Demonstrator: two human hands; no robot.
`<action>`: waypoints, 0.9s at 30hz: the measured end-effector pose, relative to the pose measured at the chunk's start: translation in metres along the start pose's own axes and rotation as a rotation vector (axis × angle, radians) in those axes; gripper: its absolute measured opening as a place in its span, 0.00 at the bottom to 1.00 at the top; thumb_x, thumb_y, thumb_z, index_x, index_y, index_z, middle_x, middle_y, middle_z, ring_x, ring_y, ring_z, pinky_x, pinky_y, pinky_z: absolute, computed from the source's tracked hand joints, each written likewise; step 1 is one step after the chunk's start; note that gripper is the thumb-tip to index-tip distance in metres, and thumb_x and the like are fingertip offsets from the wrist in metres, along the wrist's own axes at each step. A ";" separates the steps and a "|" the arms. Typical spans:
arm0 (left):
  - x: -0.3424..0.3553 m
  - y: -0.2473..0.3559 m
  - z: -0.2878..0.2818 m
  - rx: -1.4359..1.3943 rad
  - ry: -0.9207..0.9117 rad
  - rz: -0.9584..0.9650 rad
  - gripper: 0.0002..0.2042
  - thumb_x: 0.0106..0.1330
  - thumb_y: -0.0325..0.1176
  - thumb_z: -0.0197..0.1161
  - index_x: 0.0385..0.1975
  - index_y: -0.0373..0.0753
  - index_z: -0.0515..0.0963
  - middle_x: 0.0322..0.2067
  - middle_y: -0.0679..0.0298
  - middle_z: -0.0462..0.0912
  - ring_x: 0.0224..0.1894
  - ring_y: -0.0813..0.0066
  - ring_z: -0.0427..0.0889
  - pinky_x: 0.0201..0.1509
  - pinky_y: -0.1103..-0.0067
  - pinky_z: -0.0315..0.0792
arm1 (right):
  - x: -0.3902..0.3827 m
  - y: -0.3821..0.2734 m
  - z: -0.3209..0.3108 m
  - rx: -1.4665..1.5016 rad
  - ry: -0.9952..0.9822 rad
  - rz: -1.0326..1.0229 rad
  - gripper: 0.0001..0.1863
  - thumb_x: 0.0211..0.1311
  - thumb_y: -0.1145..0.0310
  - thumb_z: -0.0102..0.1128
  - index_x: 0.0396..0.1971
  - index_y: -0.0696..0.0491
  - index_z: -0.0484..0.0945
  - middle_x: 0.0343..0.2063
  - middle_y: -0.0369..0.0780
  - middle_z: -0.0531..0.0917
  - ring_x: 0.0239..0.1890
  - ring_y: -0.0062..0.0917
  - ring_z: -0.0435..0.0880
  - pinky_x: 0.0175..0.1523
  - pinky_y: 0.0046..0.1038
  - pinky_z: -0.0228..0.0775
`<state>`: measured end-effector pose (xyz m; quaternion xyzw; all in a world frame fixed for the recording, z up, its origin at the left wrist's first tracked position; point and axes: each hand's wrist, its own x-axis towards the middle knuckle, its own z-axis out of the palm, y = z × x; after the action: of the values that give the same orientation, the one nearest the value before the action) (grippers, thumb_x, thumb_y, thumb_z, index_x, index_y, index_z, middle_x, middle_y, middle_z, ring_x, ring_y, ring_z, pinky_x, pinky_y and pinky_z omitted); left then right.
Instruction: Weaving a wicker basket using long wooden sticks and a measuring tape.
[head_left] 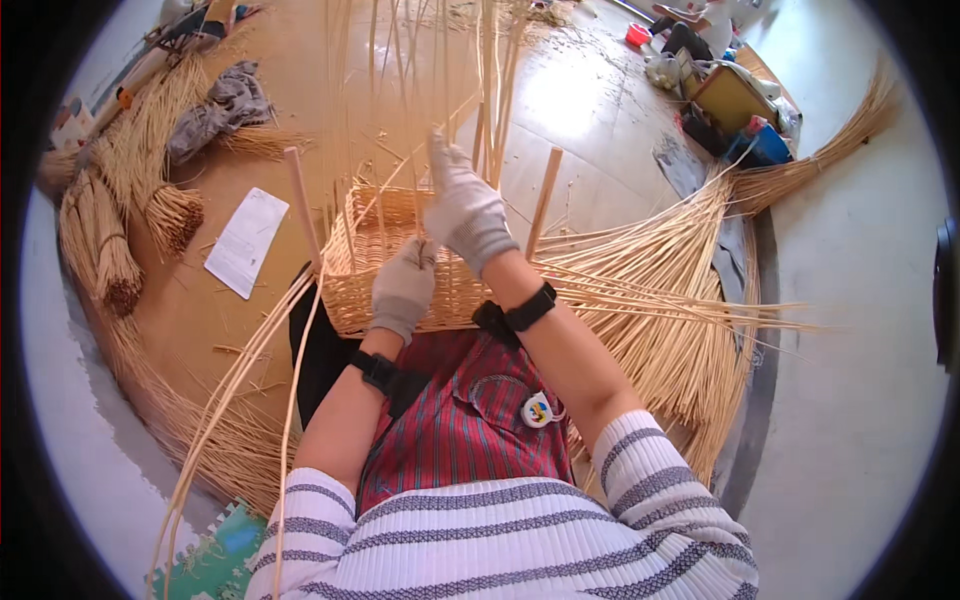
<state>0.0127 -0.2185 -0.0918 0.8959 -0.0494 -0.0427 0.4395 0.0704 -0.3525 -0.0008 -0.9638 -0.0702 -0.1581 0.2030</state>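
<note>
while the left hand [404, 287] pinches the basket edge [352, 281], the right hand [468, 212], grip unclear, overhangs its opening [372, 238]

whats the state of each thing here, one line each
Basket: part-woven, open-topped
Wooden rods: sticking up
Left hand: gloved, fingers curled
Right hand: gloved, one digit extended
Paper sheet: lying flat
Grey cloth: crumpled
Strands at right: fanned out
Left bundles: lying gathered

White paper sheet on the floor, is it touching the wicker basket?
Apart: the head view plainly shows tan floor between the white paper sheet and the wicker basket, left of it.
</note>
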 end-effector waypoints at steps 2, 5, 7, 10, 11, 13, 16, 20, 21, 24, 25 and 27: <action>0.003 0.004 -0.002 -0.063 0.046 0.045 0.20 0.80 0.52 0.52 0.48 0.40 0.80 0.42 0.45 0.86 0.47 0.38 0.83 0.49 0.54 0.75 | 0.002 -0.009 -0.013 0.055 0.010 0.074 0.51 0.61 0.74 0.57 0.82 0.49 0.42 0.73 0.62 0.63 0.68 0.54 0.74 0.62 0.43 0.77; 0.006 0.009 -0.011 -0.176 -0.118 -0.047 0.18 0.79 0.50 0.56 0.46 0.39 0.80 0.37 0.47 0.87 0.43 0.44 0.86 0.47 0.59 0.76 | -0.009 -0.015 -0.026 0.303 0.274 0.116 0.48 0.67 0.74 0.57 0.82 0.49 0.40 0.63 0.59 0.76 0.56 0.44 0.84 0.52 0.39 0.82; 0.007 0.011 -0.020 -0.148 -0.162 -0.050 0.16 0.78 0.47 0.59 0.44 0.38 0.80 0.33 0.50 0.86 0.41 0.51 0.87 0.46 0.62 0.77 | -0.039 -0.003 -0.027 0.938 0.422 0.197 0.48 0.67 0.74 0.59 0.82 0.46 0.44 0.58 0.54 0.82 0.44 0.34 0.90 0.47 0.32 0.83; 0.002 0.018 -0.030 -0.107 -0.203 -0.074 0.14 0.77 0.45 0.61 0.46 0.39 0.80 0.31 0.54 0.85 0.40 0.59 0.88 0.45 0.65 0.77 | -0.115 0.039 -0.019 1.047 0.587 0.148 0.29 0.76 0.75 0.54 0.73 0.50 0.58 0.47 0.46 0.87 0.41 0.25 0.88 0.43 0.28 0.83; 0.002 0.022 -0.032 -0.115 -0.193 -0.045 0.13 0.77 0.44 0.61 0.47 0.40 0.80 0.31 0.55 0.85 0.40 0.61 0.89 0.45 0.66 0.78 | -0.137 0.058 -0.017 1.039 0.492 0.334 0.23 0.77 0.75 0.53 0.68 0.51 0.63 0.47 0.46 0.87 0.41 0.25 0.89 0.41 0.26 0.83; -0.007 0.032 -0.032 -0.060 0.048 0.009 0.11 0.78 0.42 0.60 0.50 0.42 0.78 0.32 0.56 0.86 0.39 0.60 0.88 0.44 0.65 0.78 | -0.176 0.092 -0.023 1.117 0.355 0.469 0.15 0.79 0.75 0.53 0.61 0.53 0.70 0.46 0.46 0.88 0.42 0.27 0.90 0.39 0.24 0.83; -0.009 0.055 -0.019 -0.152 0.384 0.416 0.10 0.78 0.38 0.59 0.53 0.45 0.77 0.34 0.57 0.86 0.38 0.59 0.89 0.42 0.65 0.80 | -0.198 0.101 -0.040 1.164 0.385 0.654 0.09 0.78 0.74 0.55 0.53 0.54 0.77 0.46 0.45 0.89 0.42 0.29 0.91 0.37 0.24 0.84; -0.005 0.076 0.016 -0.266 -0.144 0.076 0.08 0.78 0.37 0.58 0.48 0.40 0.76 0.28 0.53 0.85 0.27 0.57 0.88 0.32 0.64 0.79 | -0.135 0.060 -0.071 0.579 0.375 0.503 0.19 0.73 0.76 0.60 0.62 0.55 0.75 0.49 0.42 0.88 0.51 0.32 0.89 0.53 0.31 0.84; -0.002 0.079 0.023 -0.357 -0.365 -0.101 0.09 0.78 0.38 0.58 0.46 0.39 0.76 0.26 0.52 0.85 0.24 0.57 0.88 0.30 0.64 0.79 | -0.109 0.054 -0.079 0.167 0.460 0.129 0.26 0.72 0.77 0.60 0.68 0.52 0.71 0.48 0.42 0.88 0.52 0.32 0.88 0.55 0.31 0.82; 0.002 0.076 0.035 -0.442 -0.323 -0.174 0.11 0.78 0.38 0.58 0.39 0.37 0.76 0.21 0.52 0.82 0.18 0.61 0.85 0.23 0.65 0.75 | -0.053 0.044 -0.084 0.026 0.567 -0.141 0.37 0.71 0.77 0.60 0.78 0.49 0.61 0.55 0.44 0.85 0.56 0.31 0.85 0.63 0.34 0.77; 0.001 0.073 0.036 -0.348 -0.249 -0.025 0.12 0.78 0.39 0.58 0.37 0.37 0.76 0.21 0.55 0.81 0.17 0.64 0.84 0.21 0.67 0.73 | -0.052 0.050 -0.084 0.366 0.517 -0.036 0.39 0.70 0.77 0.61 0.79 0.49 0.58 0.57 0.43 0.85 0.55 0.29 0.85 0.62 0.33 0.76; 0.003 0.069 0.036 -0.395 -0.221 0.028 0.14 0.77 0.41 0.60 0.33 0.37 0.74 0.18 0.61 0.76 0.13 0.69 0.79 0.16 0.72 0.70 | -0.065 0.070 -0.077 0.769 0.653 0.138 0.35 0.73 0.76 0.57 0.77 0.51 0.58 0.48 0.39 0.81 0.46 0.23 0.82 0.54 0.30 0.77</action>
<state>0.0082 -0.2886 -0.0592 0.7816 -0.1004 -0.1431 0.5988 0.0020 -0.4526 0.0182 -0.7221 0.0078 -0.4001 0.5643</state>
